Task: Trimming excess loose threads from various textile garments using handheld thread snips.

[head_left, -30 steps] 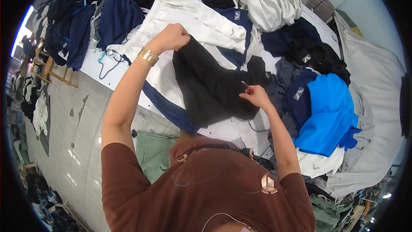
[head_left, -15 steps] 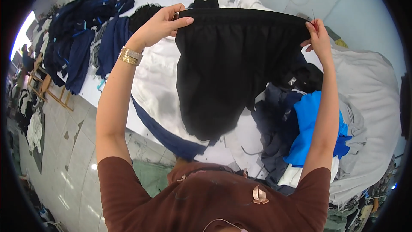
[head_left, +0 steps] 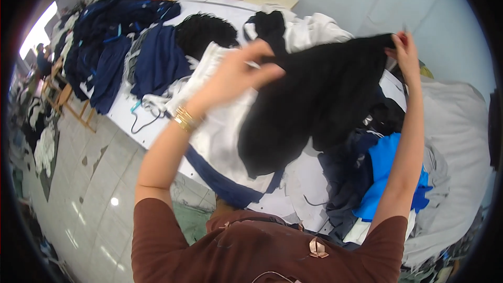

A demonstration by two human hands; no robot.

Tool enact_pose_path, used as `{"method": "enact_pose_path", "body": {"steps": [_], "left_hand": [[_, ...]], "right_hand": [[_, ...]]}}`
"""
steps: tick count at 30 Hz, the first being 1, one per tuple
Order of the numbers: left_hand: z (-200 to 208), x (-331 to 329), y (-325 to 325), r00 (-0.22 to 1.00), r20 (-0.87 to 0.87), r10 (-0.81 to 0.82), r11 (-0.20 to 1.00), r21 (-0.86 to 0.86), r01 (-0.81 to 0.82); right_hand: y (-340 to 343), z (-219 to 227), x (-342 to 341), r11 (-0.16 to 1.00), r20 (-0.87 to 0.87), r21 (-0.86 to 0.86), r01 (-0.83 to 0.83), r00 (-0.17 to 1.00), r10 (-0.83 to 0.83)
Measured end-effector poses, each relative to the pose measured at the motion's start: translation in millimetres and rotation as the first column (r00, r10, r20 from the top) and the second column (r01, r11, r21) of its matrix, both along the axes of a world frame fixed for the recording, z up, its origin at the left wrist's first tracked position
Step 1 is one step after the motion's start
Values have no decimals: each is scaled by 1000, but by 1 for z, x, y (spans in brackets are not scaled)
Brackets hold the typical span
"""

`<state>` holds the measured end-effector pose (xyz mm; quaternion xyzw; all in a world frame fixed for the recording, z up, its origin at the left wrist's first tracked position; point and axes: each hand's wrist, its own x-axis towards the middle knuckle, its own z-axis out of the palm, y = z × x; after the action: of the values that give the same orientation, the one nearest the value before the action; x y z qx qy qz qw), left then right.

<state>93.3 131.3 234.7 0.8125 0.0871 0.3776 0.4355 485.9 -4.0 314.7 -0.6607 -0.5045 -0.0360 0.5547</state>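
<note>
A black garment [head_left: 298,105] with a gathered waistband, looking like shorts, hangs slanting over the table. My right hand [head_left: 405,55] pinches its upper right corner. From that same hand a thin pointed tool with a red part sticks up; its kind is too small to tell. My left hand [head_left: 243,76] is blurred, thumb and forefinger apart, beside the garment's upper left side, and appears to hold nothing. Below the garment lie white cloth [head_left: 222,144] and a navy strip of cloth [head_left: 220,181].
Navy clothes [head_left: 126,26] are heaped at the far left of the white table [head_left: 126,120]. Dark cloth and a bright blue garment [head_left: 380,165] lie by my right forearm, beside a large grey cloth bundle [head_left: 456,126]. A wooden stool [head_left: 68,99] stands on the tiled floor at left.
My left hand has come off the waistband and moved down and right. The garment's left side has dropped, while my right hand keeps its corner, slightly farther right.
</note>
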Motion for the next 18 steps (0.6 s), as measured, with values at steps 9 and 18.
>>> {"method": "enact_pose_path", "body": {"steps": [9, 18], "left_hand": [[-69, -25, -42, 964, 78, 256, 967, -20, -255], [-160, -131, 41, 656, -296, 695, 616, -226, -755]], "right_hand": [[138, -53, -41, 978, 441, -210, 23, 895, 73], [316, -174, -210, 815, 319, -554, -170, 861, 396]]}}
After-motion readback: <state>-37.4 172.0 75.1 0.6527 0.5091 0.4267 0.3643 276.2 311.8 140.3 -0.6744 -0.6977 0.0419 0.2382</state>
